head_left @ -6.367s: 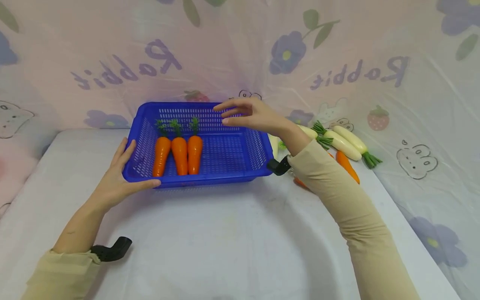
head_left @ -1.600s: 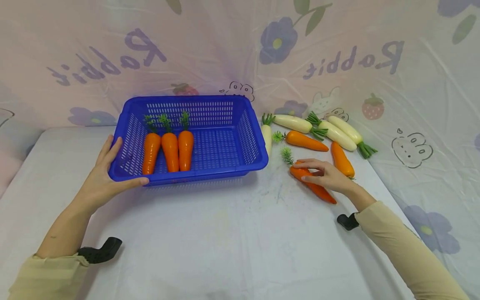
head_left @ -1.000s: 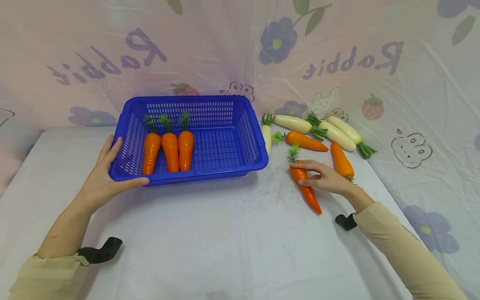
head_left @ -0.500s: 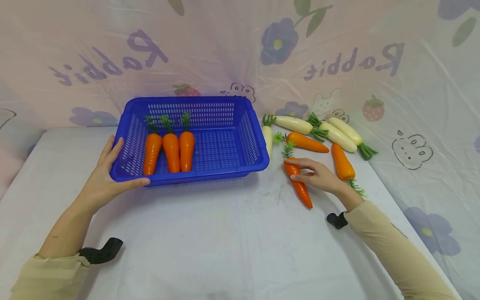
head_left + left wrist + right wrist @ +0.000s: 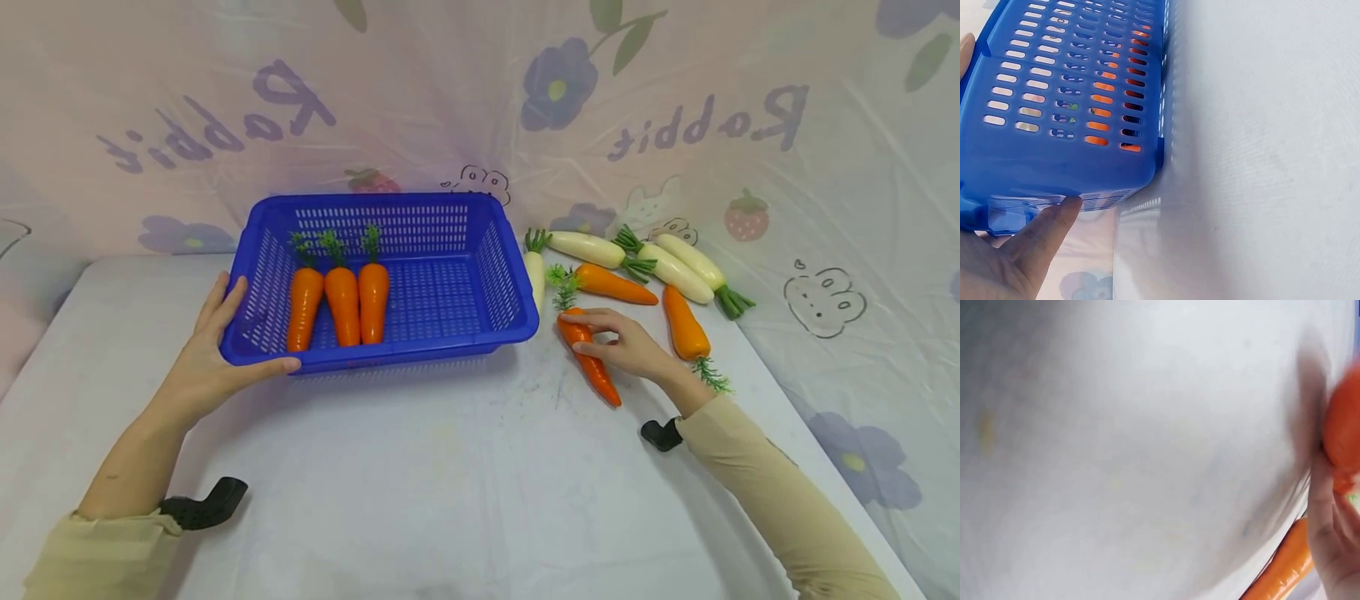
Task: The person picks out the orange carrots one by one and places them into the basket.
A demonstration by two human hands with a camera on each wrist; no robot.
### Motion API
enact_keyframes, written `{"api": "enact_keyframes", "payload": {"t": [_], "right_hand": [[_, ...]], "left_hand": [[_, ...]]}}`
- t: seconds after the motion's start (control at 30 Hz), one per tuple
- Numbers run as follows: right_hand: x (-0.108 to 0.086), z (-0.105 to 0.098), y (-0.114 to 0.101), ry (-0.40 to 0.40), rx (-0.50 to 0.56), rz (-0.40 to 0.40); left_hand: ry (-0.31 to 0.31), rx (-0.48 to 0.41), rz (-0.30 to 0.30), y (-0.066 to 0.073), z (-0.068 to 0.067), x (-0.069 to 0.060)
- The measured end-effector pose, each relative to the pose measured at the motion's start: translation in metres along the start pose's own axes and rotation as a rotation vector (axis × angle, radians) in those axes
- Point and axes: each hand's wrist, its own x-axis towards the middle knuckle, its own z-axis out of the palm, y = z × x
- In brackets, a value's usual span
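My right hand [image 5: 626,343] pinches an orange carrot [image 5: 596,371] with green leaves, between thumb and fingers, right of the blue basket [image 5: 420,346]. In the right wrist view the same carrot [image 5: 1344,419] is at the right edge, against the fingers of the hand [image 5: 1329,531]. My left hand [image 5: 198,371] rests on the basket's left front corner, thumb along the front rim and fingers at the left side. The left wrist view shows that hand [image 5: 1029,256] touching the basket wall [image 5: 1072,165]. Inside the basket three carrots [image 5: 342,307] lie side by side, leaves toward the back.
Behind the right hand lies another carrot [image 5: 615,285], and one more [image 5: 685,325] to its right. Several white radishes [image 5: 678,273] lie at the back right; one [image 5: 535,279] stands close to the basket's right side. A patterned sheet [image 5: 450,100] hangs behind the white table [image 5: 420,500].
The right hand has moved left and slightly back with the carrot, whose tip has swung toward the front from its earlier slant. The left hand and basket have stayed nearly still over the last second.
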Motion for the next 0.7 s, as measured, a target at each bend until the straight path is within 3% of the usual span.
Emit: {"api": "enact_keyframes", "payload": {"t": [0.27, 0.7], "right_hand": [[0.0002, -0.0004, 0.0003, 0.059, -0.007, -0.043], [0.0015, 0.0008, -0.0055, 0.073, -0.078, -0.014]], "left_hand": [[-0.007, 0.007, -0.024, 0.0012, -0.0011, 0.0], [-0.008, 0.01, -0.021, 0.0004, -0.0002, 0.0006]]}}
